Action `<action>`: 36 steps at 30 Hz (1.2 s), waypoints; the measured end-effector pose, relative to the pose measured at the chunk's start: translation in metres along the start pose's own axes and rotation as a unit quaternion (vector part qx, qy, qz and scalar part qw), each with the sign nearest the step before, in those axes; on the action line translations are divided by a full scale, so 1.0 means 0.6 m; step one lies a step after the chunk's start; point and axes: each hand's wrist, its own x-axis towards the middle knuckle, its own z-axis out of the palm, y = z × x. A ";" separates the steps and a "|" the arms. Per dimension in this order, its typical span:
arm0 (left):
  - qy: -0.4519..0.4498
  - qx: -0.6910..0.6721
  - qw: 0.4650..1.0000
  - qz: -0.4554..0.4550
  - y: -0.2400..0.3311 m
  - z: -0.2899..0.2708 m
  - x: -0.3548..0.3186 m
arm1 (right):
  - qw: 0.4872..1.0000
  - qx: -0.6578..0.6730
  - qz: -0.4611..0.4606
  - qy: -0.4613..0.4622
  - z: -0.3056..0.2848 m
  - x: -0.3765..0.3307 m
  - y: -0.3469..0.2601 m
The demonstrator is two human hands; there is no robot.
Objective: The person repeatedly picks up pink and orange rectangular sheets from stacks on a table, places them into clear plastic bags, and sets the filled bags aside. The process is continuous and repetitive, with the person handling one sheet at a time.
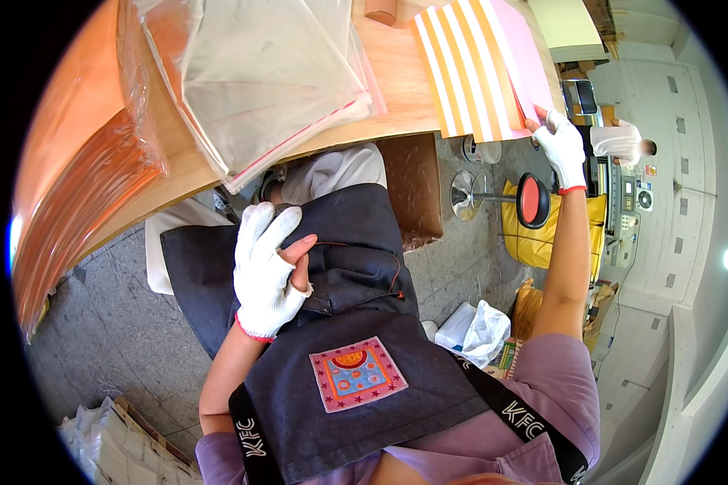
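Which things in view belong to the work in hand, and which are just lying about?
Work in hand:
Pink sheets, with the right hand at their edge
Striped sheets, next to the pink ones
Clear plastic bags, probably, on the same table

Apparently just lying about:
Red-and-black stool
White plastic bag
Yellow bundle

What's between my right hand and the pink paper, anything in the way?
Nothing visible: your right hand is at the near right corner of the pink paper, fingertips at its edge. The striped paper lies to the left, not between them.
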 end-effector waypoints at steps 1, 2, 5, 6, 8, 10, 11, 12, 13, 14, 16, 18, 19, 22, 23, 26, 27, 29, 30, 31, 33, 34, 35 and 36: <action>0.000 0.000 1.000 0.000 0.000 0.000 0.000 | 1.000 -0.008 -0.008 0.002 0.000 0.000 0.001; 0.000 0.001 1.000 0.002 0.000 0.001 0.000 | 1.000 0.000 0.011 -0.010 -0.002 0.001 -0.002; 0.001 0.001 1.000 0.004 -0.001 0.002 -0.001 | 0.998 0.016 0.050 -0.039 -0.008 0.004 -0.009; 0.000 0.000 1.000 0.004 -0.002 0.003 -0.001 | 0.998 0.018 0.050 -0.041 -0.008 0.006 -0.005; 0.000 -0.001 1.000 0.005 -0.002 0.003 -0.001 | 0.998 0.010 0.046 -0.041 -0.007 0.007 -0.001; 0.001 -0.002 1.000 0.006 -0.003 0.002 0.001 | 0.999 -0.008 0.038 -0.035 -0.006 0.008 0.001; 0.000 -0.003 1.000 0.005 -0.003 0.002 0.000 | 0.999 -0.009 0.035 -0.029 -0.003 0.007 0.005; 0.000 -0.003 1.000 0.004 -0.003 0.002 0.000 | 0.999 -0.009 0.031 -0.023 0.002 0.005 0.009; 0.000 -0.004 1.000 0.003 -0.004 0.002 0.000 | 0.999 -0.009 0.027 -0.016 0.004 0.005 0.010; 0.000 -0.005 1.000 0.003 -0.005 0.002 -0.001 | 0.999 -0.030 0.025 -0.015 0.003 0.005 0.008; -0.001 -0.006 1.000 0.003 -0.005 0.002 -0.001 | 0.997 -0.070 0.022 -0.012 0.002 0.004 -0.006; 0.000 -0.006 1.000 0.001 -0.006 0.002 -0.002 | 0.996 -0.091 0.008 0.006 0.004 0.000 -0.019; 0.000 -0.006 1.000 0.000 -0.007 0.002 -0.002 | 0.995 -0.101 0.001 0.014 0.004 -0.001 -0.023; -0.002 -0.005 1.000 -0.002 -0.008 0.000 -0.003 | 0.996 -0.090 -0.005 0.026 0.009 -0.001 -0.008; 0.002 -0.007 1.000 -0.004 -0.007 0.000 -0.002 | 0.997 -0.080 0.003 0.014 0.007 0.002 -0.002; 0.011 -0.012 1.000 -0.011 -0.007 0.002 -0.001 | 0.998 -0.050 0.022 -0.017 -0.001 0.009 0.010; 0.012 -0.013 1.000 -0.012 -0.007 0.002 -0.001 | 0.999 -0.038 0.026 -0.024 -0.005 0.010 0.008; 0.013 -0.013 1.000 -0.013 -0.007 0.002 -0.001 | 0.999 -0.032 0.028 -0.031 -0.010 0.012 0.002; 0.013 -0.013 1.000 -0.013 -0.007 0.003 -0.001 | 0.998 -0.038 0.026 -0.030 -0.011 0.011 -0.001; 0.012 -0.013 1.000 -0.013 -0.007 0.003 -0.001 | 0.998 -0.044 0.024 -0.029 -0.011 0.011 -0.002; 0.013 -0.015 1.000 -0.012 -0.007 0.002 0.000 | 0.999 0.007 0.025 -0.043 -0.010 0.016 0.015; 0.013 -0.017 1.000 -0.012 -0.007 0.002 0.001 | 0.998 0.033 0.026 -0.050 -0.010 0.017 0.021; 0.012 -0.017 1.000 -0.009 -0.007 0.003 0.002 | 0.998 0.020 0.022 -0.053 -0.012 0.018 0.027; 0.013 -0.016 1.000 -0.007 -0.007 0.004 0.003 | 0.998 0.008 0.017 -0.058 -0.015 0.019 0.022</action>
